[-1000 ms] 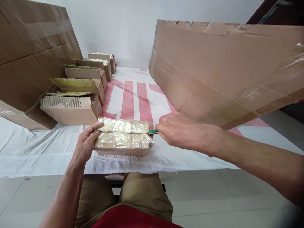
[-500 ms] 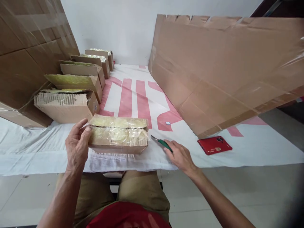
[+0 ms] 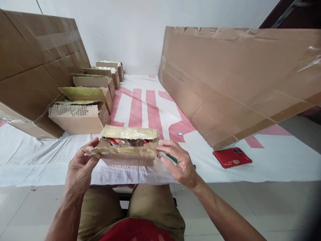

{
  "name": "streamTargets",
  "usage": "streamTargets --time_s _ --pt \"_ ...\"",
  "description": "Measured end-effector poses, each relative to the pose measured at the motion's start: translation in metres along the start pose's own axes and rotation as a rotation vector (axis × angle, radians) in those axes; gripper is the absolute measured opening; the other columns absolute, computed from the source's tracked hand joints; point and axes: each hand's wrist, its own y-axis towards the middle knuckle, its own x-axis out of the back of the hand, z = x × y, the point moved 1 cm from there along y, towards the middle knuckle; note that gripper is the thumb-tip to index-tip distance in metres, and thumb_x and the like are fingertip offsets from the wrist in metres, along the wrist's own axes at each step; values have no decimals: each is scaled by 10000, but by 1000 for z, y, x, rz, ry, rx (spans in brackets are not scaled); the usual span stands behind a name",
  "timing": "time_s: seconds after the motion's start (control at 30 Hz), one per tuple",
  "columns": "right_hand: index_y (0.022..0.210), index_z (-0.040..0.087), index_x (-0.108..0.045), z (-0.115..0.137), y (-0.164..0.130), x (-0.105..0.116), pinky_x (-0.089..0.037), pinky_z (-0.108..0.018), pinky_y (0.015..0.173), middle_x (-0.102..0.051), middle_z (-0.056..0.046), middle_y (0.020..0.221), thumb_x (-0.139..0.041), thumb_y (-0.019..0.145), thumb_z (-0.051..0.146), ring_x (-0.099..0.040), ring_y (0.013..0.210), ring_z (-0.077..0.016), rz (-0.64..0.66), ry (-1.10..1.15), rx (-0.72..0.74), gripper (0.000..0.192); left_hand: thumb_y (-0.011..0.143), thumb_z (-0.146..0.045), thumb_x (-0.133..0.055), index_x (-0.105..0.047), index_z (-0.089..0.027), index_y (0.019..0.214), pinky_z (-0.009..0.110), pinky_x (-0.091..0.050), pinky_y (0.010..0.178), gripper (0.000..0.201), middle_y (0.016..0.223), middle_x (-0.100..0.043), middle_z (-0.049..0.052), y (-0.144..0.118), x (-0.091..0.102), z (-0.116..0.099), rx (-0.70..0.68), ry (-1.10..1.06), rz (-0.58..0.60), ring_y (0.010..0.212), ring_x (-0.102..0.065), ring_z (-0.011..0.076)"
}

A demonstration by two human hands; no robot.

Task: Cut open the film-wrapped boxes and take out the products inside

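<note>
In front of me on the cloth sits a small cardboard box [image 3: 127,161], its two taped top flaps parted. Red packaging and clear plastic [image 3: 122,142] show through the gap. At the left end, my left hand [image 3: 80,165] pinches the near flap [image 3: 120,151] between thumb and fingers. My right hand [image 3: 180,164] is at the box's right end, fingers and thumb closed at that flap's corner. A green-handled knife [image 3: 171,157] lies on the cloth beneath my right hand, which partly covers it.
Several similar boxes [image 3: 77,122] stand in a row at the left, beside a large carton [image 3: 32,73]. A big cardboard sheet [image 3: 238,77] leans at the right. A red phone [image 3: 232,158] lies near the table's front edge [image 3: 276,179]. A small white tag [image 3: 180,134] lies behind.
The knife has left my right hand's grip and is down on the cloth. My right hand has moved left to the box. The flaps have opened, exposing the contents.
</note>
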Motion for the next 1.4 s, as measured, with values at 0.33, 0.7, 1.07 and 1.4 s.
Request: streamTargets --time_s 0.33,0.7,1.07,1.4 --pt "1082 245 -815 -5 28 2 -489 -519 1058 -676 -130 1376 -574 1047 300 -625 1261 -296 107 -307 128 250 729 -447 -918 -705 -195 743 351 -570 988 330 1501 -609 131 -7 11 15 -104 -41 90 1377 -595 343" --pt "1369 169 -683 0 89 -18 -385 -556 1140 -531 -191 1571 -568 1032 333 -466 1445 -370 163 -693 68 393 764 -458 -900 -710 -218 754 419 -543 1072 306 1484 -632 113 -6 16 17 -181 -38 209 1381 -600 348" --pt "1226 181 -742 -52 129 -30 -505 -322 864 -779 -75 1191 -571 984 334 -709 1042 -232 549 -351 -249 333 916 -363 -758 -779 -314 1192 366 -590 986 281 1444 -681 61 14 47 6 -129 -26 86 1219 -704 251" --pt "953 193 -775 13 115 -23 -420 -383 925 -786 -69 1053 -606 1007 264 -659 1020 -248 497 -501 109 191 975 -162 -512 -762 -219 999 345 -539 888 257 1057 -792 50 53 -41 -86 -671 702 886 1006 -719 202"
